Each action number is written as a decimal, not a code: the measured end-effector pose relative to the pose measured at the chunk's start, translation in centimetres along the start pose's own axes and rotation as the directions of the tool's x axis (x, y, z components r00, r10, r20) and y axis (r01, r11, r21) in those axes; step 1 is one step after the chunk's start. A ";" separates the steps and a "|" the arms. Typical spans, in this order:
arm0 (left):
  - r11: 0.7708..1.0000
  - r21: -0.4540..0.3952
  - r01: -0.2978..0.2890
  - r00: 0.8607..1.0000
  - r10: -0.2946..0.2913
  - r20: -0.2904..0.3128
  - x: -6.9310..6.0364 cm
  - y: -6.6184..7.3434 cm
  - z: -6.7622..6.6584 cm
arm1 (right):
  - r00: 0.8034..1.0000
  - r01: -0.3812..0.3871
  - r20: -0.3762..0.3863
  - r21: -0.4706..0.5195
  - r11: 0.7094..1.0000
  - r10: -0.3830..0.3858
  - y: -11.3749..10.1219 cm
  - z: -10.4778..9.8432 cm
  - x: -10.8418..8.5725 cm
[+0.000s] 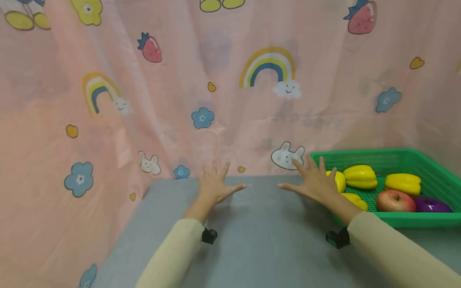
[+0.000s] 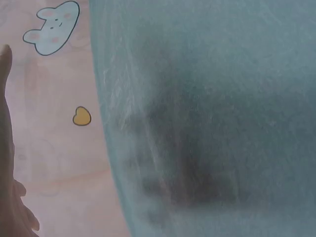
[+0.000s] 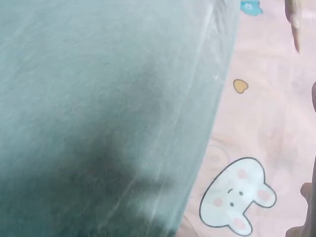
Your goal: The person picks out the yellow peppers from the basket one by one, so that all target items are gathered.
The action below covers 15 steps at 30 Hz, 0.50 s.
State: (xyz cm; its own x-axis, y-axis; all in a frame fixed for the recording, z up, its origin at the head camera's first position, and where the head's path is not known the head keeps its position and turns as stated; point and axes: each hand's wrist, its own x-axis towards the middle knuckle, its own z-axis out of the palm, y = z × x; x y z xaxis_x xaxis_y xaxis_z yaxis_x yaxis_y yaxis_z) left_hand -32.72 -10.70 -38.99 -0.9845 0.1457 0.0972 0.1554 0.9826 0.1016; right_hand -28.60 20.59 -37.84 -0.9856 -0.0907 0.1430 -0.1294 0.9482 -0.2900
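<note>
Both hands hover above the grey-blue table [image 1: 266, 248] with fingers spread and nothing held. My left hand [image 1: 213, 186] is left of the middle, its thumb pointing right; in the left wrist view only part of the hand [image 2: 7, 158] shows at the edge. My right hand [image 1: 317, 182] is beside the left end of a green basket [image 1: 407, 220], partly covering it from the head camera. Inside lie several yellow bell peppers [image 1: 360, 177], a red apple [image 1: 396, 201] and a shiny purple item [image 1: 432, 205], partly hidden by the basket's front wall.
A pink curtain [image 1: 173, 88] printed with rainbows, rabbits, flowers and strawberries hangs behind the table and along its left side. Small black devices sit at the left wrist [image 1: 209, 236] and right wrist [image 1: 338, 238]. Hand shadows fall on the tabletop.
</note>
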 end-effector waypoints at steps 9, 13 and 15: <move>0.999 -0.026 -0.042 0.999 0.041 -0.033 -0.4 1.5 0.8 | 0.987 0.056 -0.152 -0.037 0.998 -0.061 2.5 -1.3 -2.4; 0.995 -0.046 -0.090 0.994 0.087 -0.060 -0.7 2.5 1.1 | 0.964 0.073 -0.253 -0.042 0.996 -0.082 4.0 -2.1 -3.3; 0.992 -0.056 -0.110 0.992 0.106 -0.074 -0.8 3.0 1.3 | 0.952 0.069 -0.296 -0.033 0.997 -0.076 4.7 -2.4 -3.7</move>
State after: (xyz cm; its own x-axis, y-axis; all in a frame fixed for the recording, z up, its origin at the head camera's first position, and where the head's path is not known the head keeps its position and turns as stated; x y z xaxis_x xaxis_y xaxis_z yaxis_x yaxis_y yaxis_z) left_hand -31.54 -7.76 -40.02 -0.9537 0.2402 0.1809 0.2675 0.9525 0.1457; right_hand -25.25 26.15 -37.46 -0.8964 -0.0681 0.4379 -0.1931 0.9494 -0.2477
